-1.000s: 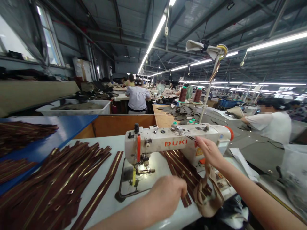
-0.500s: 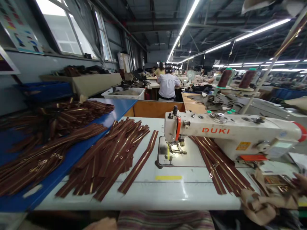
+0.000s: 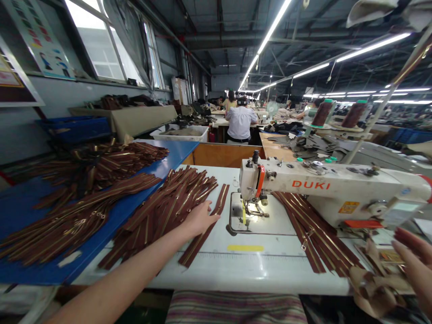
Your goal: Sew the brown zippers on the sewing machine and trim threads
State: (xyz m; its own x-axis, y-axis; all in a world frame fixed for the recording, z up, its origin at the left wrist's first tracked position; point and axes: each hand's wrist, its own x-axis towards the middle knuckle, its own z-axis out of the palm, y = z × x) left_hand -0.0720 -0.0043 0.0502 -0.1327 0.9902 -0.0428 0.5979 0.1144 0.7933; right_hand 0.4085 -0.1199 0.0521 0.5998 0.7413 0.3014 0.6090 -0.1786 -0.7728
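Note:
My left hand reaches over a single brown zipper with gold teeth that lies slantwise on the white table. Its fingers look apart above the strip; whether they touch it I cannot tell. Just left of it spreads a pile of brown zippers. At the right edge, my right hand is partly in view with its fingers stretched, near a beige fabric strip and a small tray of metal parts. Between the hands stands a white sewing machine, its needle area lit.
More brown zippers lie partly behind the machine's arm. On the left, a blue table carries further zipper bundles. Thread cones stand behind at right. A person in a light shirt sits ahead.
My left hand has come up from below the table edge to the single zipper. My right hand has come further into view at right. The view has shifted slightly left.

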